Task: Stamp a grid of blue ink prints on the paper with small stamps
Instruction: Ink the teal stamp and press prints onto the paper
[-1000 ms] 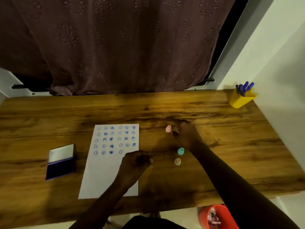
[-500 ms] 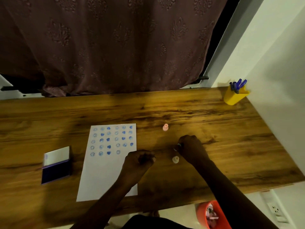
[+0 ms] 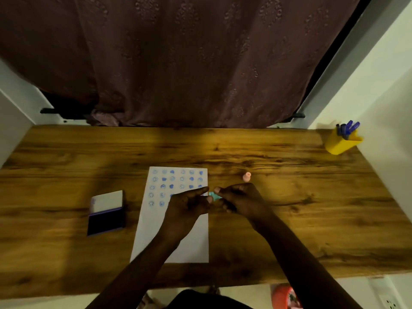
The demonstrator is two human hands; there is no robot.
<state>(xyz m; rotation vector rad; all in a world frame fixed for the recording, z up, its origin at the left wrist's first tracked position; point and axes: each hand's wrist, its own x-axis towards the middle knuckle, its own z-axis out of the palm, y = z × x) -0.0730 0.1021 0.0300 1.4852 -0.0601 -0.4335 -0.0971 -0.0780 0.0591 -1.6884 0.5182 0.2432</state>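
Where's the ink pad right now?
The ink pad lies open on the table, left of the paper, clear of both hands.

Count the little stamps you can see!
2. A pink stamp stands on the table right of the paper. A teal stamp is held between both hands. Another may hide under the hands.

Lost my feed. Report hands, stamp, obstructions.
Right hand pinching teal stamp; left hand open beside it, over paper. Ink pad open, left. Nothing blocking.
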